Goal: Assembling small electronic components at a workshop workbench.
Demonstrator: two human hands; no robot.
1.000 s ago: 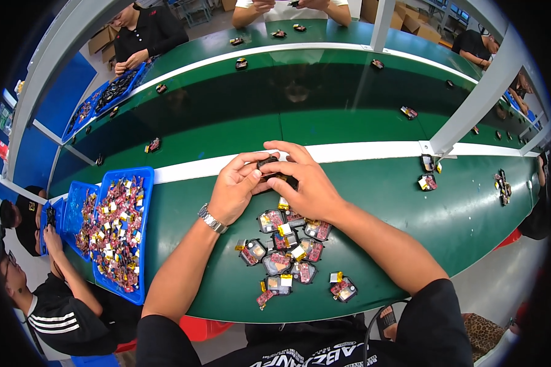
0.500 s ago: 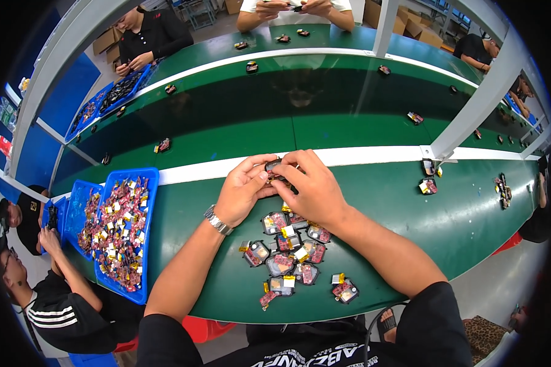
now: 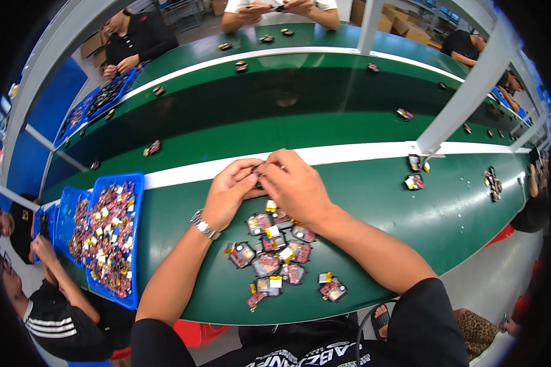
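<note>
Left hand [image 3: 229, 194] and right hand [image 3: 297, 189] pinch a dark part [image 3: 258, 177], largely hidden, between them just beyond the pile [image 3: 266, 265] on the bench [image 3: 373, 208]; a loose pinch could drop it there, and uneven pressure could crack it.

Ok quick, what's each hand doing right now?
Left hand: closed, holding a small dark part.
Right hand: fingers closed on the same part, mostly hidden.

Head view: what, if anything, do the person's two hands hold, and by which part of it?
Left hand and right hand together hold a small dark object; they hide most of it, so the gripped part cannot be told.
</note>
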